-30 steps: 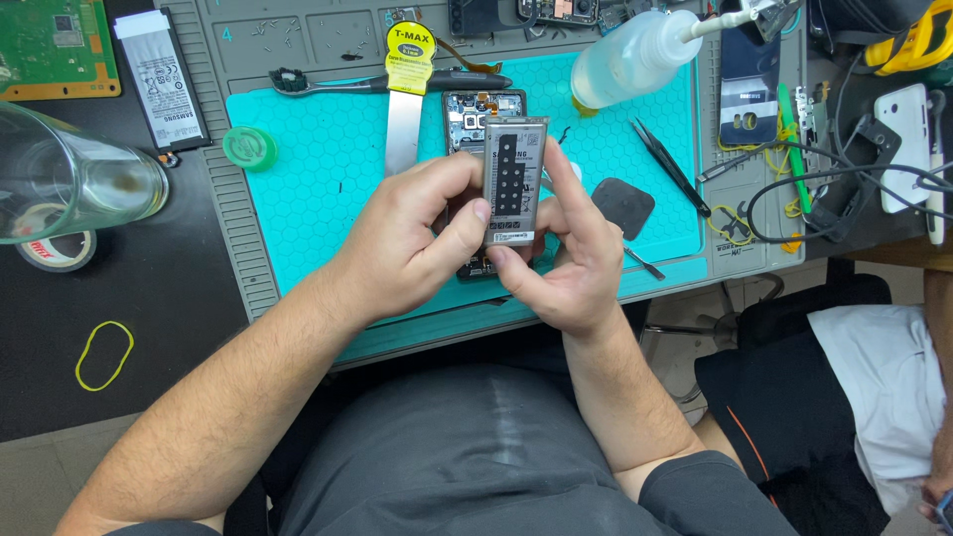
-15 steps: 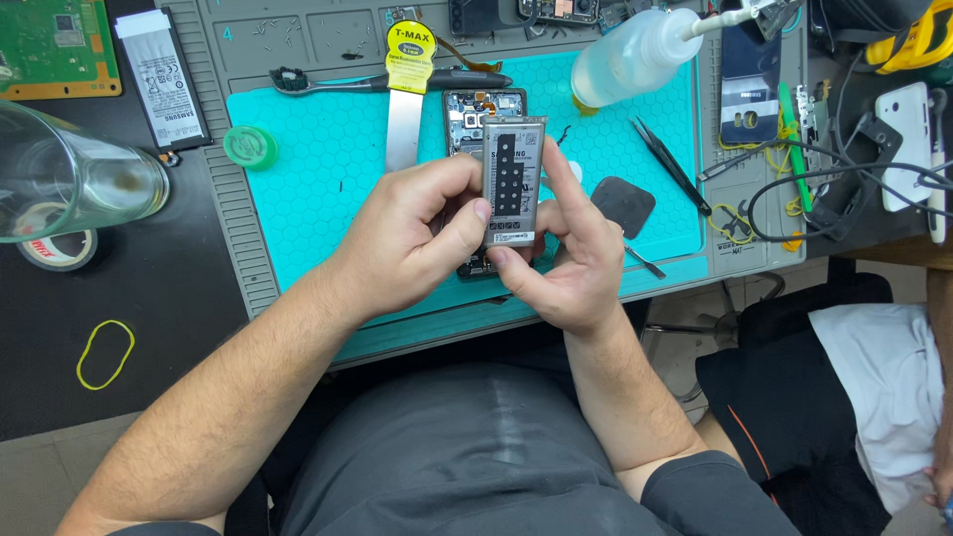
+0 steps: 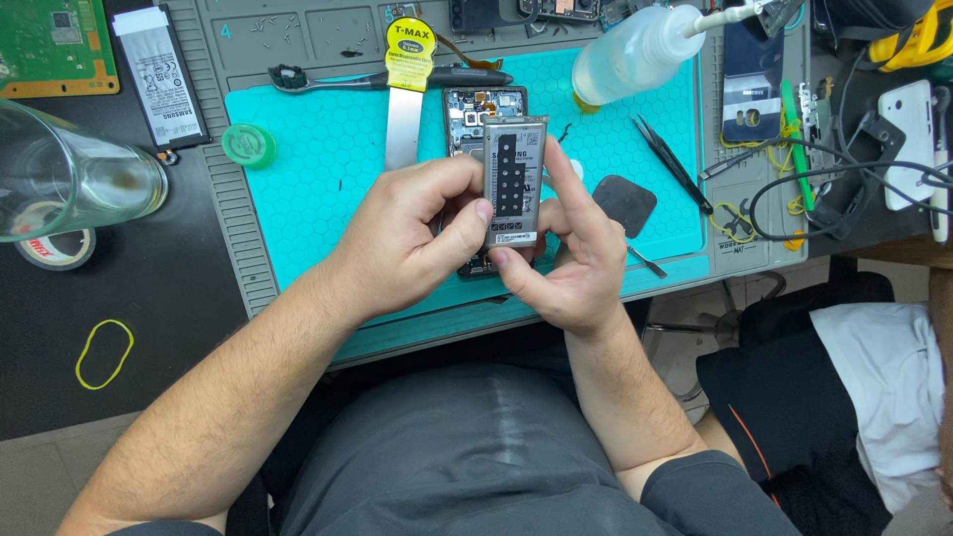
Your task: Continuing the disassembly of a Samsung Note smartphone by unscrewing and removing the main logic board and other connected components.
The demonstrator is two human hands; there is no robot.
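From the head camera, the left hand (image 3: 412, 238) and right hand (image 3: 571, 263) both pinch a flat grey phone battery (image 3: 513, 179), holding it up over an open phone (image 3: 476, 109) on the teal mat (image 3: 318, 169). Black tweezers (image 3: 673, 159) lie at three o'clock.

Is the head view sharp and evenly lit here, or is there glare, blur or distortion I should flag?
Head view: sharp across the frame, no motion blur on the left hand, right hand or the battery they hold; lighting bright and even, with only soft shadows under the hands on the teal mat; mild reflections on the glass; slight wide-angle bending at the edges.
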